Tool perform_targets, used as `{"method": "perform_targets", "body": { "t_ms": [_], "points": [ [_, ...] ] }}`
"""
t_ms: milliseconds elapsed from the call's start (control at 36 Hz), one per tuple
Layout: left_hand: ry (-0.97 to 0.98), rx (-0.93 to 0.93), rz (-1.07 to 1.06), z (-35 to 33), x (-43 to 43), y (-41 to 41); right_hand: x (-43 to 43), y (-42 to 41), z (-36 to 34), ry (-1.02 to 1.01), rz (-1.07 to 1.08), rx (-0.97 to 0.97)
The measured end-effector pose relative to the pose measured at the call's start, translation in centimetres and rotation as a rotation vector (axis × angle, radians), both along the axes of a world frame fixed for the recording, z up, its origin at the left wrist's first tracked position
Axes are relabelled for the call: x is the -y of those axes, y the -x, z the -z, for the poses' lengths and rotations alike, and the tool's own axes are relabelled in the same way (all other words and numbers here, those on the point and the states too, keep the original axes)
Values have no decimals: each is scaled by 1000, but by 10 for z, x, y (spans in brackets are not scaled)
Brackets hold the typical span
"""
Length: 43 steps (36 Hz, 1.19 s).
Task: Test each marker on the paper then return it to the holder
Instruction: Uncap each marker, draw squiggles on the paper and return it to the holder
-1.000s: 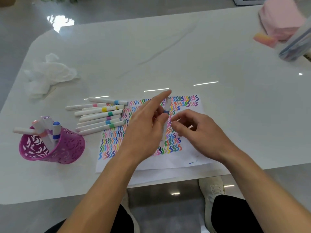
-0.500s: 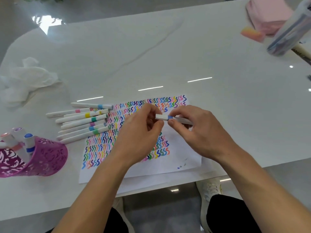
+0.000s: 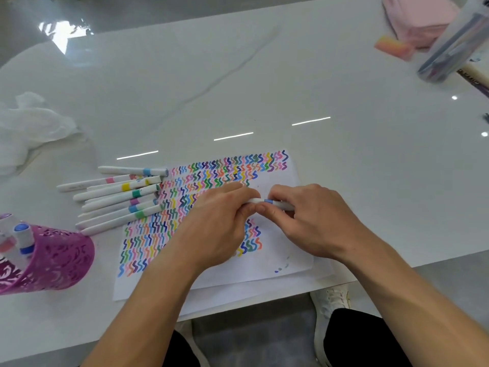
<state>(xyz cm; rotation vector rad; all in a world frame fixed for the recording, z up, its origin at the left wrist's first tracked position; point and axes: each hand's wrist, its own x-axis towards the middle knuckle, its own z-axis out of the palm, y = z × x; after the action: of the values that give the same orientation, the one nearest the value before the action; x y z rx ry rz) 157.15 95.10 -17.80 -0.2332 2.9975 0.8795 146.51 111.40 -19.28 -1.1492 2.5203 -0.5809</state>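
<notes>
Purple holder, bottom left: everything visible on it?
The purple holder is a cup with cut-out lacework walls, plastic by the look. It stands tilted at the left frame edge, partly cropped, on the white table, left of the paper. Inside are a blue-capped marker and others too cropped to count. Neither hand touches it.

White marble-look table (image 3: 330, 181) bearing scribbled paper (image 3: 277, 250) at 6 o'clock, loose markers (image 3: 119, 194) and purple holder (image 3: 58, 258) at 8, crumpled tissue (image 3: 29, 125) at 9, pink cloth (image 3: 420, 17) at 1.
</notes>
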Motion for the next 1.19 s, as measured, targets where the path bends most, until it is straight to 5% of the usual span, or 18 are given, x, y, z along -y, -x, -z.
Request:
{"method": "perform_targets", "body": {
  "t_ms": [472, 917, 1194],
  "points": [
    [-11, -31, -55, -1, 5, -2, 5, -4, -4, 8, 12, -3],
    [-19, -127, -194, -2, 9, -1, 7, -1, -9, 126, 118, 195],
    [28, -146, -347, 0, 15, 0, 8, 10, -10, 489, 338, 478]
  ]
}}
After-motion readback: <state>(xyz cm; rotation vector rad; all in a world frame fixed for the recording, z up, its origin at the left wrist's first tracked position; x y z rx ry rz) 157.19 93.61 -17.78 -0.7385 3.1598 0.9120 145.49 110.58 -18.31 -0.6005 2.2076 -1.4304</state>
